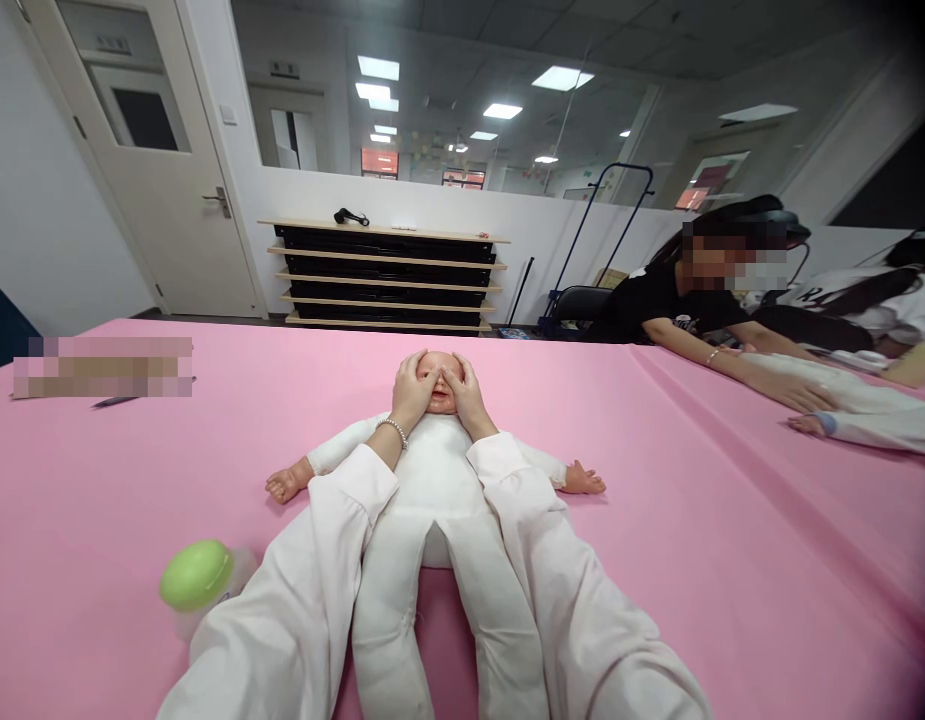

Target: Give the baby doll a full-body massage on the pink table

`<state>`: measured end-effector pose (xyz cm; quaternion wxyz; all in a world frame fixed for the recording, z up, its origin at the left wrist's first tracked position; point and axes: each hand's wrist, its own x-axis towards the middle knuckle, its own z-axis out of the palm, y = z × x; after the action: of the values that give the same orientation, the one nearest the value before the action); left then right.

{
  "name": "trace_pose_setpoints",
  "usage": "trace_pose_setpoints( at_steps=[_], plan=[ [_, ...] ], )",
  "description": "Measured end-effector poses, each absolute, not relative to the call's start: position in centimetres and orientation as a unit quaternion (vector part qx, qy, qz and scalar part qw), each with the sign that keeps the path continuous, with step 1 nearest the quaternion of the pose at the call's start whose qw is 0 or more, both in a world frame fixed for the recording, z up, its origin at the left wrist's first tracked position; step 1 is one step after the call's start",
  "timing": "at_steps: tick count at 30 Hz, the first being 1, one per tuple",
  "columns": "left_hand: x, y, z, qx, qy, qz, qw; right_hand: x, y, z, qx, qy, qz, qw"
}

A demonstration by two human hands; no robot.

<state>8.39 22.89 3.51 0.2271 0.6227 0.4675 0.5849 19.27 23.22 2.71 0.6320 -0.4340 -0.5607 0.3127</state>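
A baby doll with a white cloth body lies on its back on the pink table cover, head away from me, arms spread. My left hand, a beaded bracelet at its wrist, holds the left side of the doll's head. Around the right side of the head is my right hand. Both thumbs rest on the face beside the nose, covering the eyes; the red mouth shows below them. My fingers curve along the sides of the head, their tips partly hidden. White sleeves cover both my forearms.
A jar with a green lid stands by my left forearm. At the far left are a blurred-out item and a dark thin object. On the right, a person in black leans over another doll. Shelves stand behind.
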Motion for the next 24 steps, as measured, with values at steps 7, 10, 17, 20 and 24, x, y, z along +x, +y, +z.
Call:
trace_pose_setpoints(
  at_steps=[7,10,17,20,24],
  plan=[
    [8.5,23.0,3.5,0.618,0.471,0.584,0.234,19.4,23.9,2.4,-0.447,-0.549,0.311,0.634],
    [8.5,23.2,3.5,0.606,0.473,0.590,0.245,19.4,24.1,2.3,-0.458,-0.536,0.311,0.637],
    [8.4,23.2,3.4,0.602,0.465,0.598,0.253,19.3,23.6,2.5,-0.440,-0.550,0.313,0.637],
    [8.4,23.1,3.3,0.615,0.462,0.594,0.236,19.3,23.2,2.7,-0.435,-0.559,0.311,0.633],
    [8.4,23.0,3.4,0.619,0.464,0.588,0.237,19.2,23.1,2.8,-0.440,-0.556,0.312,0.632]
  ],
)
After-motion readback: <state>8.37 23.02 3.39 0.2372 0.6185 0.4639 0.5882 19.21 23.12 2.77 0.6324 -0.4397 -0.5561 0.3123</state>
